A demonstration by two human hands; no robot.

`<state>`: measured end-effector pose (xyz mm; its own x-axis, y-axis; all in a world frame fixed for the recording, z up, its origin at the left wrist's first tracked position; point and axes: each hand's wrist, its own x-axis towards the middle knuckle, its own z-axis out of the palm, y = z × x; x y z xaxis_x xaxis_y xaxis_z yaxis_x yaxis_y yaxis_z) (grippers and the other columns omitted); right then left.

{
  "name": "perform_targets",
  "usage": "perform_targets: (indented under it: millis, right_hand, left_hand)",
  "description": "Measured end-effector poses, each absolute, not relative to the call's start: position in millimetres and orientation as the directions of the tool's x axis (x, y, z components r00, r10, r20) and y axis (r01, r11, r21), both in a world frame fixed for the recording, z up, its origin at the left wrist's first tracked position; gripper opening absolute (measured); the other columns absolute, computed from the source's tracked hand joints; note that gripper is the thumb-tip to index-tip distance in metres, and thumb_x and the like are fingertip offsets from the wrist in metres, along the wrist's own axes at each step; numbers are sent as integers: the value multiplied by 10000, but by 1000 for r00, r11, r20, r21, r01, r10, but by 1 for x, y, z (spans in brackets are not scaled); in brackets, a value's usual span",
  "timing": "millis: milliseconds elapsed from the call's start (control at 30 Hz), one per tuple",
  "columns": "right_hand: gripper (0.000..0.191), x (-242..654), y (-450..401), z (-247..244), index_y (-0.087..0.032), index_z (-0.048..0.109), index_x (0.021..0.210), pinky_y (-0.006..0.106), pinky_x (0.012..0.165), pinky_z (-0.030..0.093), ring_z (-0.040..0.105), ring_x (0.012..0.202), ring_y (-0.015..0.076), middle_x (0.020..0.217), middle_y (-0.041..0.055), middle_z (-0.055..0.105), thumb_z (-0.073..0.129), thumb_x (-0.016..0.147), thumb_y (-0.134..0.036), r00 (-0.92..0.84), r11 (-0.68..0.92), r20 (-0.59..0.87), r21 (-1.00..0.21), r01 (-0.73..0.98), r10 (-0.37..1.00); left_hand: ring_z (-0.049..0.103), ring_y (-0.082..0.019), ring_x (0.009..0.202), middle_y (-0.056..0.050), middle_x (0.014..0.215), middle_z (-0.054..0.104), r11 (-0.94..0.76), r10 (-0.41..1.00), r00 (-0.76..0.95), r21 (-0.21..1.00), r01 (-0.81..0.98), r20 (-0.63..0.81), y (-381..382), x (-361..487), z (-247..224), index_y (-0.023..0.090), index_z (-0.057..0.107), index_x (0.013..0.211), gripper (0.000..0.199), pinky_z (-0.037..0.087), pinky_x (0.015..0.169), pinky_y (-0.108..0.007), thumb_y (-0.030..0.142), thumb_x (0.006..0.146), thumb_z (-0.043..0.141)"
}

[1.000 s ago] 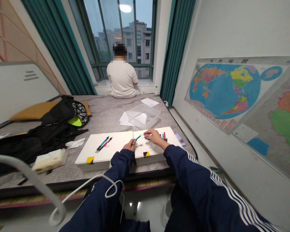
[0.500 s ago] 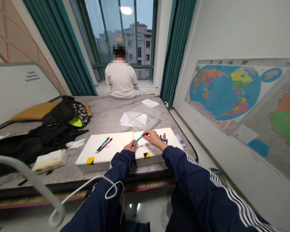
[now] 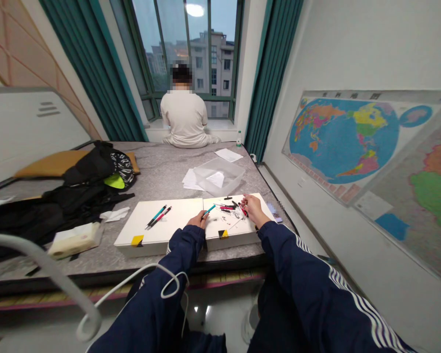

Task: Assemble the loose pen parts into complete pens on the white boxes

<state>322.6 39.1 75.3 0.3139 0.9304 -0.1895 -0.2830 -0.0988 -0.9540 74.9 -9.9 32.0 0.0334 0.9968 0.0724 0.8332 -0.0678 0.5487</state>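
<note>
The blue pen barrel (image 3: pixel 209 211) is gripped in my left hand (image 3: pixel 197 219) above the left edge of the right white box (image 3: pixel 250 228). My right hand (image 3: pixel 253 210) is over the right part of that box, fingers curled close to the pen parts (image 3: pixel 228 208). Those parts are red, black and clear pieces, scattered over the box top; whatever is between my right fingertips is too small to make out. On the left white box (image 3: pixel 185 208), a blue pen (image 3: pixel 155 217) and a red pen (image 3: pixel 160 218) lie side by side.
Behind the boxes are a clear plastic bin (image 3: pixel 228 182) and papers (image 3: pixel 191 180). Left are a tissue pack (image 3: pixel 75 240), dark clothing (image 3: pixel 59 211) and a white cable (image 3: pixel 135 272). A person (image 3: pixel 183 117) sits at the far edge by a bottle (image 3: pixel 238 138).
My right hand has left the blue barrel and moved right to the loose parts. More of the scattered pieces now show. My left hand still holds the barrel in nearly the same place.
</note>
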Motion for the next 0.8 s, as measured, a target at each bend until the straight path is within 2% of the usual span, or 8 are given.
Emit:
perform_targets:
  millis: [67,133,267,367,467,567,633,800]
  right_hand:
    - [103,337,37,76,-177,484,728,185,493,450,510,508,94,561,-24,491,536,805,-221,324,-109,-271,-891,-441,907]
    - [203,347,35,77,-196,411,666,167,423,388,452,442,81,513,-40,436,493,838,-268,287,-125,-304,-853,-507,908]
    - [331,354,27,76,-217,325,609,164,336,208,261,337,61,425,-95,270,444,864,-391,138,-204,-288,-879,-431,948]
    - [336,351,23,76,-212,379,604,179,342,152,210,329,59,398,-112,237,522,812,-433,44,-227,-238,-958,-175,970]
    - [322,345,23,80,-176,493,602,194,369,184,280,348,67,397,-79,348,571,771,-439,-4,-132,-137,-966,222,991]
    - [287,333,28,85,-141,599,604,201,433,271,438,437,94,467,-21,508,613,742,-392,-104,47,-15,-826,561,994]
    - [234,319,30,85,-140,652,620,207,498,330,533,526,122,547,9,597,636,730,-347,-173,109,-23,-694,712,985]
    - [119,272,28,75,-173,716,751,251,659,423,652,758,206,766,86,705,673,702,-272,-194,146,-90,-382,912,977]
  left_hand:
    - [621,-195,745,-71,839,699,-75,996,37,542,837,80,-10,74,30,227,577,1189,415,423,665,-263,448,949,319]
    - [621,-195,737,-64,823,694,-78,995,35,532,843,91,-9,74,27,237,572,1189,427,416,646,-260,468,947,306]
    - [630,-195,726,-55,794,681,-64,997,31,518,853,73,-7,74,25,232,566,1173,413,414,640,-251,454,949,300]
    - [634,-194,720,-48,784,674,-90,995,56,524,847,79,-6,73,24,234,561,1162,415,416,638,-248,458,948,285]
    - [631,-197,708,-53,783,673,-112,991,55,531,840,122,-6,72,21,231,560,1158,440,412,629,-253,475,947,260]
    - [633,-204,712,-58,774,675,-108,991,45,542,834,129,-6,72,18,229,564,1156,445,414,633,-260,478,945,260]
    - [636,-208,721,-58,770,676,-111,990,46,546,830,131,-6,72,17,233,563,1160,445,418,645,-263,479,944,262]
    - [645,-224,729,-71,789,686,-103,992,48,518,849,118,-5,71,17,238,561,1172,462,413,627,-268,495,940,255]
